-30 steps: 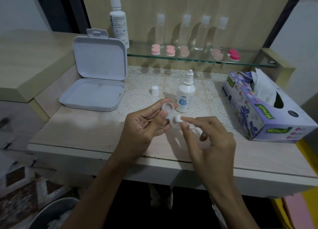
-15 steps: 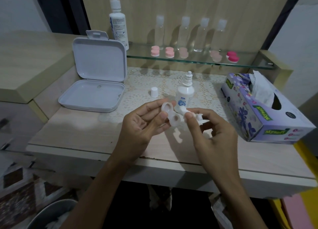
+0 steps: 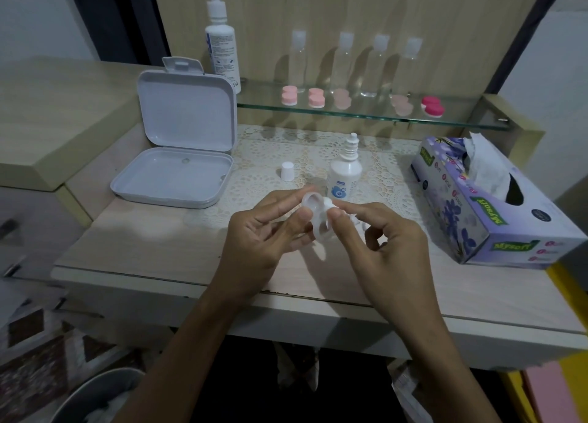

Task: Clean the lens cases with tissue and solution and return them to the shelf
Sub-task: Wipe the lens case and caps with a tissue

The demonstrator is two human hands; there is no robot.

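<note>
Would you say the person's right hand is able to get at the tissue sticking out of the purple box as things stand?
Probably yes, but not right away. The white tissue stands clear above the purple flowered box with nothing in between, on the right hand's side. That hand is pinching a small tissue wad against the clear lens case.

You are at a dressing or vanity corner in a home, not a shop or lab. A light wood-look tabletop (image 3: 152,251) carries a lace mat (image 3: 280,155) and a flowered tissue box (image 3: 496,206). Behind it a small glass shelf (image 3: 356,112) on a wood-panel wall (image 3: 350,9) bears a row of clear bottles (image 3: 345,63) and pink lens cases (image 3: 316,97). Down to your left lie a patterned rug (image 3: 38,359) and a waste bin (image 3: 95,397).
</note>
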